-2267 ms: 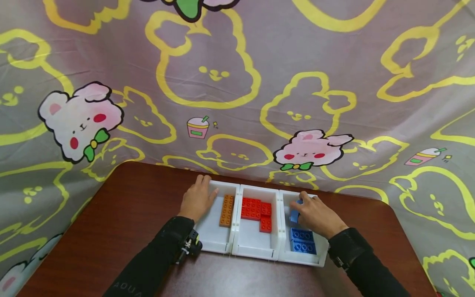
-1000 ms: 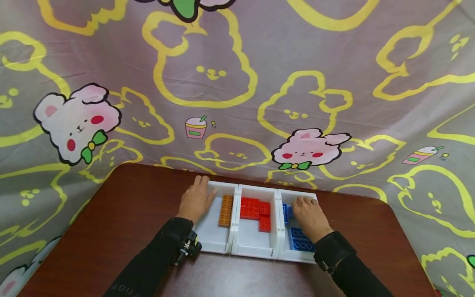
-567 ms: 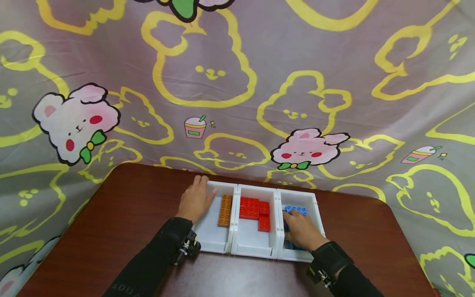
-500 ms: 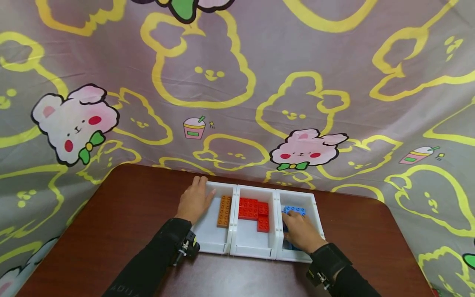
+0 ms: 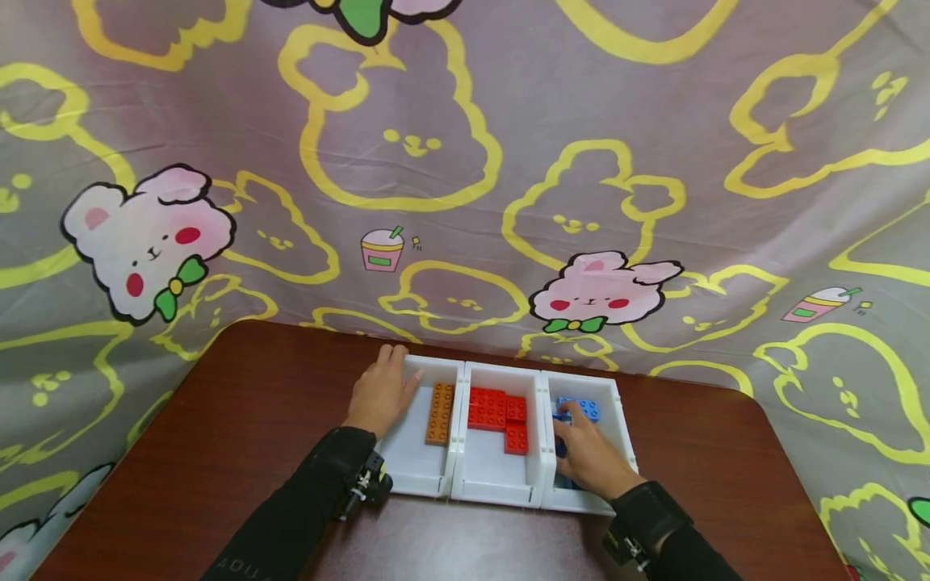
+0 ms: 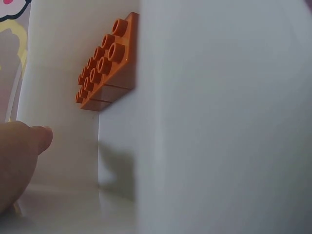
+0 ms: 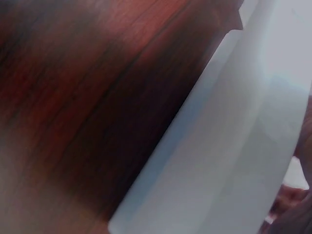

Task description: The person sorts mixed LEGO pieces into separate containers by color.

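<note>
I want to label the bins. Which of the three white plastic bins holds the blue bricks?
The rightmost white plastic bin, where the right hand rests on the blue bricks; the middle bin holds red bricks, the left orange.

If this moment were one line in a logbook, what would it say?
left hand: rests on left bin's rim | right hand: on blue bricks, right bin | orange brick, red bricks: untouched

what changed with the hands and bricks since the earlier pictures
The right hand drew back toward the near end of the right bin, after setting down the blue brick it had held up; that brick now lies flat at the far end, fingertips on its near edge. The left hand stayed on the left bin's wall. The orange brick and red bricks stayed put.
</note>
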Demonstrator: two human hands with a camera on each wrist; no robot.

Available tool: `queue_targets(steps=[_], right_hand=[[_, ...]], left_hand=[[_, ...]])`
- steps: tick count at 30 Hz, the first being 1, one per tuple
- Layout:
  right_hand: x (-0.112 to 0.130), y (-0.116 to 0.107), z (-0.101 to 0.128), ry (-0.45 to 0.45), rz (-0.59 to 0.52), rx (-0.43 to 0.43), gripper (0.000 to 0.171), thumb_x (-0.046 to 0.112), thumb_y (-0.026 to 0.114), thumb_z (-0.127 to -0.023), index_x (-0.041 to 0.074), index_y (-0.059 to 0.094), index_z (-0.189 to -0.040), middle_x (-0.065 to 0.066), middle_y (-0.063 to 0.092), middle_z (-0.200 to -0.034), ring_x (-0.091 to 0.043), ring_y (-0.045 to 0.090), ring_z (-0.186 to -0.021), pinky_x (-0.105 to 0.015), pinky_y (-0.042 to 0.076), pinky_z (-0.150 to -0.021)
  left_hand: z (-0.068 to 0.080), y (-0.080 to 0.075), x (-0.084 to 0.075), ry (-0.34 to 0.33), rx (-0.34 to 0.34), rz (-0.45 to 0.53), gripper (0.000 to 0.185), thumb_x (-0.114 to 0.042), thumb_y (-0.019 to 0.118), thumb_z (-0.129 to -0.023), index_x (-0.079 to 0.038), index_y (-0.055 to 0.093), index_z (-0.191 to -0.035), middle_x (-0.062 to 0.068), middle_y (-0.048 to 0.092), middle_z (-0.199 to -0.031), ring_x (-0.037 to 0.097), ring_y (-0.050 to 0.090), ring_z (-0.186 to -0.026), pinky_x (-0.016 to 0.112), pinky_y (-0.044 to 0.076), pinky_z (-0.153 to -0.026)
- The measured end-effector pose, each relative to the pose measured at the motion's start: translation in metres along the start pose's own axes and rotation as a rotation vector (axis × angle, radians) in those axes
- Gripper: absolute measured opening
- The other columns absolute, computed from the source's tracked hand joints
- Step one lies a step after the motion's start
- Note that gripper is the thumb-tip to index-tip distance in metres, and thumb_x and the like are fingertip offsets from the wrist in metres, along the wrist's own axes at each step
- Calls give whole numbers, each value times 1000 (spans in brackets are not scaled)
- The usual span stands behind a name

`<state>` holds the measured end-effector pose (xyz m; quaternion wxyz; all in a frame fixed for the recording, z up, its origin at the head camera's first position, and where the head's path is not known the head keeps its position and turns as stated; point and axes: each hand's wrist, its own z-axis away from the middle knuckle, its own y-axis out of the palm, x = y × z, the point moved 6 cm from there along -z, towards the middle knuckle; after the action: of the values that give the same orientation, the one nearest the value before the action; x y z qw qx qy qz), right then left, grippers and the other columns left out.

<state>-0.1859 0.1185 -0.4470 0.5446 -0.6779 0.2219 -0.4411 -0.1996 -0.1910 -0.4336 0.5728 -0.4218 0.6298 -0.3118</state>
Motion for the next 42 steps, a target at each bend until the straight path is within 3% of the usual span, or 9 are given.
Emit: queue_targets(steps=[5, 8, 12, 15, 20, 24, 31, 38, 42], right_hand=[[-1, -2, 1, -80, -55, 42, 50, 21, 90, -82, 1, 68, -123, -20, 61, -130, -38, 64, -116, -56, 56, -97], [-3, -11, 1, -4, -80, 17, 53, 20, 89, -83, 3, 60, -123, -17, 59, -122, -33, 63, -105, -54, 57, -93], [-6, -31, 4, 135, -97, -90, 62, 20, 86, -86, 7, 52, -137, -22, 48, -125, -35, 63, -94, -57, 60, -86], [-5, -41, 6, 152, -23, -173, 57, 24, 84, -88, 9, 59, -138, -26, 46, -127, -42, 62, -97, -63, 56, -92], [-5, -43, 8, 164, 130, -259, 40, 26, 83, -88, 2, 66, -114, -30, 53, -122, -50, 59, -111, -72, 37, -109], [-3, -40, 7, 161, 232, -285, 42, 30, 84, -88, -5, 66, -104, -29, 56, -116, -46, 62, -102, -66, 47, -102], [2, -21, 3, 53, 509, -165, 41, 35, 83, -88, -6, 76, -91, -17, 61, -91, -39, 66, -89, -57, 52, -97], [4, -23, 8, -13, 530, -205, 28, 23, 84, -88, -3, 76, -80, -14, 67, -80, -34, 69, -83, -54, 54, -92], [3, -33, 10, -42, 566, -289, 16, 8, 84, -84, -1, 71, -88, -17, 65, -88, -38, 66, -92, -58, 51, -93]], left_hand=[[0, -1, -1, 1, 3, 2, 49, -28, 71, -101, 2, 52, -135, 23, 56, -126, 38, 68, -88, 53, 57, -75], [0, -1, -3, 4, 7, 1, 48, -28, 70, -101, 2, 53, -135, 23, 56, -126, 37, 67, -87, 52, 57, -74], [-1, -1, -3, 5, 8, 0, 49, -28, 70, -101, 2, 52, -135, 23, 56, -126, 37, 67, -86, 52, 57, -73], [-1, -1, -1, -8, 13, 3, 49, -29, 70, -101, 1, 52, -135, 22, 56, -128, 37, 67, -88, 52, 57, -75], [-1, -1, 1, -8, 15, 9, 48, -29, 70, -101, 1, 52, -136, 22, 55, -127, 37, 67, -88, 52, 57, -75], [0, -1, 2, -2, 3, 2, 48, -29, 70, -101, 1, 52, -135, 22, 56, -127, 36, 67, -85, 51, 57, -72], [2, 0, 4, 6, -10, 3, 48, -28, 70, -101, 2, 53, -134, 23, 56, -126, 36, 66, -82, 50, 56, -70], [0, 0, 1, 2, -7, 7, 49, -28, 71, -101, 1, 52, -135, 22, 55, -127, 37, 67, -84, 52, 57, -72], [0, 0, 0, -5, 11, 11, 49, -28, 70, -101, 1, 51, -136, 22, 55, -128, 38, 67, -86, 52, 57, -74]])
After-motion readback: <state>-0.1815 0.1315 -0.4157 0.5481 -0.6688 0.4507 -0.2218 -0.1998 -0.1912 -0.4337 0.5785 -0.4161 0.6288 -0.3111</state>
